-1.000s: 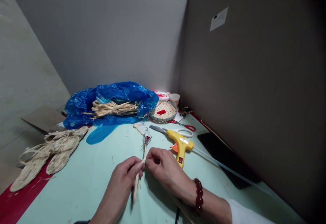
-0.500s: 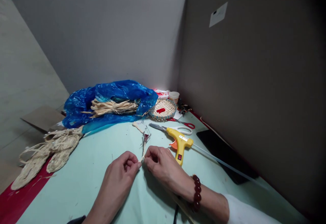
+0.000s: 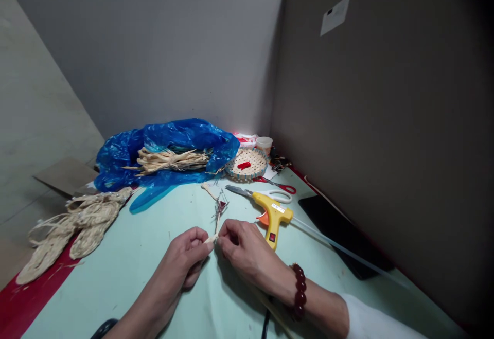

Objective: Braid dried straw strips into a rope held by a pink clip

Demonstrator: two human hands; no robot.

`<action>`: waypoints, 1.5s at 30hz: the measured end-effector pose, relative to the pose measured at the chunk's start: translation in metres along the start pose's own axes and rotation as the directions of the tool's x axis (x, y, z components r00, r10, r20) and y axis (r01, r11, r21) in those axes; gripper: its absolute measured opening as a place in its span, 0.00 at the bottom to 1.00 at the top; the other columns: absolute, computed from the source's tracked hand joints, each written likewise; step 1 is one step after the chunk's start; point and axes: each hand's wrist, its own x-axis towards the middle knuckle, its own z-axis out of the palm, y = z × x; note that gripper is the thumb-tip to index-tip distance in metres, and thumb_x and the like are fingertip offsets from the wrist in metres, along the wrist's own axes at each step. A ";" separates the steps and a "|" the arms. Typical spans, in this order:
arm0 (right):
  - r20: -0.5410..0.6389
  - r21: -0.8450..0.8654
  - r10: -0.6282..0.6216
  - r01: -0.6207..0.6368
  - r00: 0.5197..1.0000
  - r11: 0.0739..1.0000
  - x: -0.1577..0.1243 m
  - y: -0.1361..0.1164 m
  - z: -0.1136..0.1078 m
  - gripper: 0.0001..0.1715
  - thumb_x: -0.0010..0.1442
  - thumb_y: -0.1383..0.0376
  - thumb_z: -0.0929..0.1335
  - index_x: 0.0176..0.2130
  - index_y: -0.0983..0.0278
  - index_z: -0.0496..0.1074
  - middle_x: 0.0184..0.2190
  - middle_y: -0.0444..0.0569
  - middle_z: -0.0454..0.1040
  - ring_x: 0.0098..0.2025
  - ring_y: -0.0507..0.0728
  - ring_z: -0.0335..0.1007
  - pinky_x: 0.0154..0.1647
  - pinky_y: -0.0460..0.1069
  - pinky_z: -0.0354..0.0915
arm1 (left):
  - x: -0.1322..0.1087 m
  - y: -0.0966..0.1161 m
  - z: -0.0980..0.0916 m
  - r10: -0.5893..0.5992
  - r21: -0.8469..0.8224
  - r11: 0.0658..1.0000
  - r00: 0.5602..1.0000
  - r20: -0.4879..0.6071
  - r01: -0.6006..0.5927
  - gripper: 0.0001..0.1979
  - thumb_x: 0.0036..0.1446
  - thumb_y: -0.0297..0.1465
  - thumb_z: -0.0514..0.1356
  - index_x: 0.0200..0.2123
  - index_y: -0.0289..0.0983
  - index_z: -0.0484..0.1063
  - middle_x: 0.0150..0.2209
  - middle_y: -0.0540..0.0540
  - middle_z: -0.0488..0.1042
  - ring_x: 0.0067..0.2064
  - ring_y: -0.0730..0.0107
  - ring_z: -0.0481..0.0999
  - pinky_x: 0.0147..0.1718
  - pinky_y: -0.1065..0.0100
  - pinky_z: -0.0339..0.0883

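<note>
My left hand point(image 3: 185, 262) and my right hand point(image 3: 243, 249) meet near the front middle of the pale green table point(image 3: 127, 277). Both pinch a thin pale straw strip point(image 3: 211, 238) between thumb and fingers. A thin stalk with a small dark red bit point(image 3: 221, 208) runs from the pinch away from me. My right wrist wears a dark red bead bracelet point(image 3: 299, 291). A yellow glue gun point(image 3: 273, 215) lies just right of my right hand.
A blue plastic bag point(image 3: 170, 141) holds a straw bundle point(image 3: 170, 160) at the back. Woven straw sandals point(image 3: 73, 226) lie at left. A small woven basket point(image 3: 247, 164), two pairs of scissors point(image 3: 266, 193) and a black slab point(image 3: 339, 233) sit at right, by grey partition walls.
The straw strip hung below my left hand a second ago; now only its short end shows at the pinch. My left hand has turned and closed more. The view shifted slightly.
</note>
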 end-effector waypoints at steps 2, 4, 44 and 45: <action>-0.001 0.001 0.004 -0.004 1.000 1.000 0.000 0.000 0.000 0.08 0.55 0.71 0.62 0.26 0.65 0.69 0.20 0.42 0.68 0.24 0.50 0.59 0.26 0.45 0.49 | -0.001 0.002 -0.001 0.007 -0.032 0.999 1.000 0.014 -0.007 0.14 0.48 0.40 0.65 0.28 0.38 0.65 0.16 0.63 0.48 0.16 0.84 0.39 0.14 0.76 0.33; -0.004 0.012 -0.001 0.001 1.000 1.000 0.000 0.000 -0.001 0.09 0.55 0.70 0.62 0.26 0.65 0.69 0.20 0.42 0.68 0.24 0.50 0.59 0.26 0.45 0.50 | -0.001 0.003 -0.003 0.015 0.003 1.000 1.000 -0.004 -0.015 0.14 0.48 0.41 0.64 0.30 0.37 0.68 0.16 0.62 0.50 0.16 0.84 0.40 0.14 0.75 0.33; 0.029 -0.028 0.009 -0.008 1.000 1.000 -0.003 0.000 -0.005 0.08 0.57 0.71 0.62 0.27 0.65 0.67 0.23 0.45 0.70 0.26 0.51 0.60 0.27 0.46 0.50 | 0.021 0.021 0.001 0.023 0.331 0.942 0.995 0.097 -0.054 0.14 0.41 0.39 0.62 0.28 0.35 0.67 0.22 0.51 0.69 0.18 0.77 0.61 0.16 0.73 0.53; 0.020 -0.084 -0.005 0.006 1.000 0.996 -0.005 -0.001 -0.005 0.09 0.59 0.70 0.62 0.27 0.65 0.66 0.23 0.45 0.70 0.26 0.51 0.60 0.27 0.46 0.49 | 0.021 0.021 0.001 0.025 0.329 0.943 0.996 0.087 -0.053 0.13 0.41 0.38 0.61 0.28 0.35 0.67 0.21 0.51 0.69 0.18 0.76 0.62 0.16 0.73 0.53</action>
